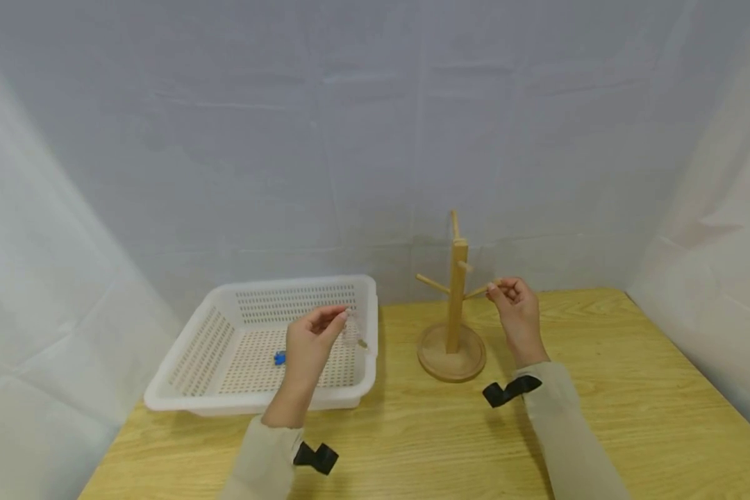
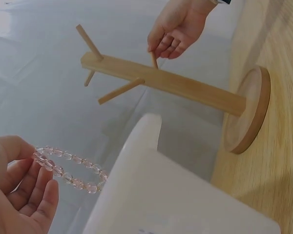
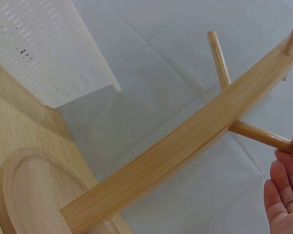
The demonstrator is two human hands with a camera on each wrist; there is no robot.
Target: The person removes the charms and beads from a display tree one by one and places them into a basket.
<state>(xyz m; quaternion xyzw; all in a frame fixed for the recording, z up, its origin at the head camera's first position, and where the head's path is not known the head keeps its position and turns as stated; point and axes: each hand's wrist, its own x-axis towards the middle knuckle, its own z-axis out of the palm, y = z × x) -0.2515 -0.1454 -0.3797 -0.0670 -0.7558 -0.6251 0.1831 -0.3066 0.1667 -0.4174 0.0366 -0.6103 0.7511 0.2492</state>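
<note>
My left hand (image 1: 307,345) pinches a bracelet of clear, pinkish beads (image 2: 71,168) between thumb and fingertips, and the loop hangs over the right side of a white plastic basket (image 1: 181,401). To the right stands a wooden rack (image 1: 456,298) with a square post, several pegs and a round base (image 2: 256,109). My right hand (image 1: 517,316) pinches the end of the rack's right-hand peg (image 3: 263,135) between thumb and finger. In the right wrist view only part of that hand shows, at the right edge.
A small blue object (image 1: 280,357) lies in the basket, partly behind the left hand. The wooden table (image 1: 412,444) carries basket and rack. White sheeting (image 1: 375,153) hangs behind and along both sides. Black straps with mounts (image 1: 315,458) sit on both wrists.
</note>
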